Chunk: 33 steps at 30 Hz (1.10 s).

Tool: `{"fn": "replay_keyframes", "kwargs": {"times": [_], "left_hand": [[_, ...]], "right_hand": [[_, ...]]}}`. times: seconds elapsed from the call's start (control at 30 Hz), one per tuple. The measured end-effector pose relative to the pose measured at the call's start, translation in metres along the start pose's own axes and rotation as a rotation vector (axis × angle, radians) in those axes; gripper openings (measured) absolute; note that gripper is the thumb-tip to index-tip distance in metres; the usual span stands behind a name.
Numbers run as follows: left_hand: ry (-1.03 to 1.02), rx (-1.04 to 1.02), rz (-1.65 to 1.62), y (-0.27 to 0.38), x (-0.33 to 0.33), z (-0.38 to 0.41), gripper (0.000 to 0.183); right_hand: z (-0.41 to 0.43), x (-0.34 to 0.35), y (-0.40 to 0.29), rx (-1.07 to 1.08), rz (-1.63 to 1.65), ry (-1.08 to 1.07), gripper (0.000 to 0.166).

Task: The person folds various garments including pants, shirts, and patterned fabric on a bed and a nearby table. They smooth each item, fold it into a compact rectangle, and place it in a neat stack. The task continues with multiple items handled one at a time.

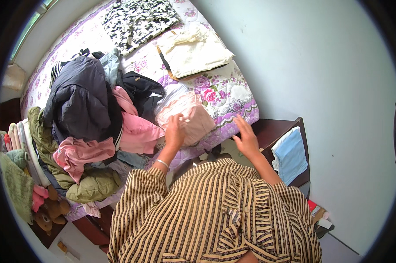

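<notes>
A pale pink garment (194,121) with a ruffled edge lies bunched into a rough square near the bed's front edge. My left hand (175,131) is over its left side with bent fingers; whether they pinch the cloth cannot be made out. To the right of the garment, my right hand (247,139) holds nothing, its thumb and fingers apart, beside the bed's corner. Partly beneath the pale pink garment is a whitish-lilac cloth (175,93). A black garment (142,93) and a brighter pink garment (140,131) lie just left of it.
The floral quilt (231,88) covers the bed. A heap at left includes a dark grey padded jacket (78,95) and an olive padded garment (94,185). Farther back lie a cream folded garment (198,52) and a black-and-white patterned cloth (137,24). Folded blue cloth (291,154) rests on dark furniture at right.
</notes>
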<state>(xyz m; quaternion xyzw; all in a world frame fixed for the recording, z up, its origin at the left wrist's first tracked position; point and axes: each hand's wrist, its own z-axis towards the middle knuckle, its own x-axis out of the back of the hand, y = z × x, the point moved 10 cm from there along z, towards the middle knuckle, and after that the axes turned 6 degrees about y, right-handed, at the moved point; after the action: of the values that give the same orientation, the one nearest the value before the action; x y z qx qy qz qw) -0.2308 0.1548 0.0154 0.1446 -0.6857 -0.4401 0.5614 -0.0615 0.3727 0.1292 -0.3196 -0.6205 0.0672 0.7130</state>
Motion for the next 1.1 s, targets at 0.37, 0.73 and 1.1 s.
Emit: {"fn": "replay_keyframes", "kwargs": {"times": [0.37, 0.73, 1.1], "left_hand": [[-0.02, -0.27, -0.152, 0.132, 0.079, -0.055, 0.035], [-0.049, -0.286, -0.408, 0.133, 0.093, -0.036, 0.095], [-0.552, -0.074, -0.501, 0.103, -0.004, 0.012, 0.059]], "right_hand": [[0.024, -0.041, -0.105, 0.276, 0.166, -0.284, 0.031], [0.036, 0.069, -0.13, 0.154, 0.568, -0.19, 0.025], [0.074, 0.174, -0.153, -0.041, 0.539, -0.157, 0.035]]}}
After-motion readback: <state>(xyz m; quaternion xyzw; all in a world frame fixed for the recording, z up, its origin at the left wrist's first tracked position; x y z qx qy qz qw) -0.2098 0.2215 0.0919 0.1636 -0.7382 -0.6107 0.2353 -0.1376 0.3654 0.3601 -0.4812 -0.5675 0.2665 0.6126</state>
